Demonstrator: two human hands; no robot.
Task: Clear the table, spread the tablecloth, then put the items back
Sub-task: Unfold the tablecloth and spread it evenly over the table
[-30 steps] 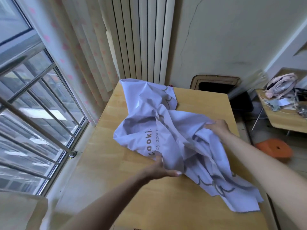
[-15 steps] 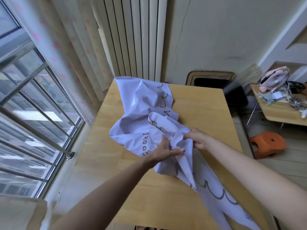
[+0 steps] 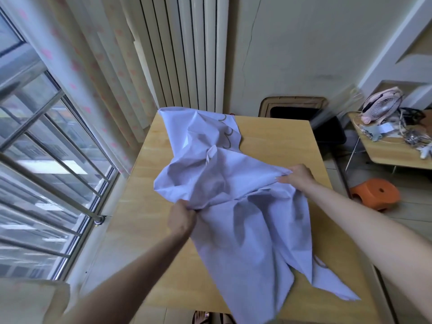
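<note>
One tablecloth, two hands, two tables, one stool

crumpled tablecloth is occupying the middle of the table. bare wood is lying open along its left side and far right corner.

Bright daylight from the window on the left, soft shadows in the folds of the cloth, pale sheen on the bench, wide-angle bending at the edges, motion blur on the curtain and window bars.
</note>
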